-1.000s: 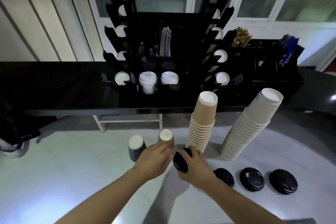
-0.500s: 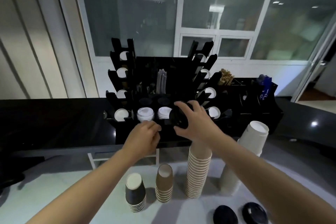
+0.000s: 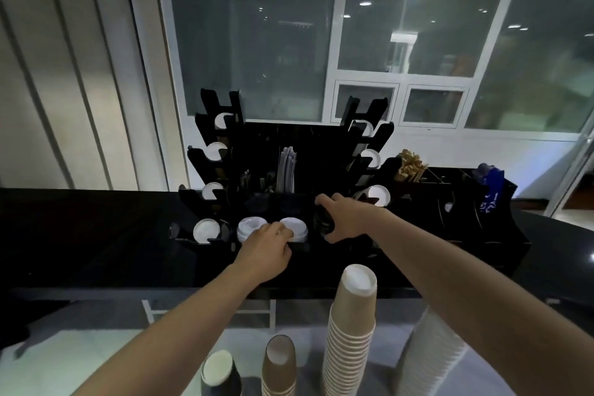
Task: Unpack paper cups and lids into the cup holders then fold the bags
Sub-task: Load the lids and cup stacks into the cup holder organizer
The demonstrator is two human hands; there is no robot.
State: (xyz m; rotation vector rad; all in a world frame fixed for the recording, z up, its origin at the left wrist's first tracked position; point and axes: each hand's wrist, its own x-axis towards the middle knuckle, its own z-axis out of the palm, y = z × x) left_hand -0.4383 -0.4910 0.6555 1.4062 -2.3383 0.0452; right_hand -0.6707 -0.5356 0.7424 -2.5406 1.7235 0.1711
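Hands are reaching over the black counter point(image 3: 96, 228) to the black cup holder point(image 3: 270, 151). The right hand point(image 3: 345, 219) is curling its fingers round a stack of black lids point(image 3: 323, 220), holding it at the holder's front row, just right of two white lid stacks point(image 3: 252, 226). The left hand point(image 3: 266, 247) is resting at the holder's front edge with fingers bent, touching a white lid; whether it is gripping anything I cannot tell. Nearer, a tall brown cup stack point(image 3: 352, 334), a white cup stack point(image 3: 430, 360), a short brown stack point(image 3: 279, 366) and dark cups point(image 3: 220, 374) are standing upside down. A blue bag point(image 3: 491, 190) is showing white writing, too blurred to read.
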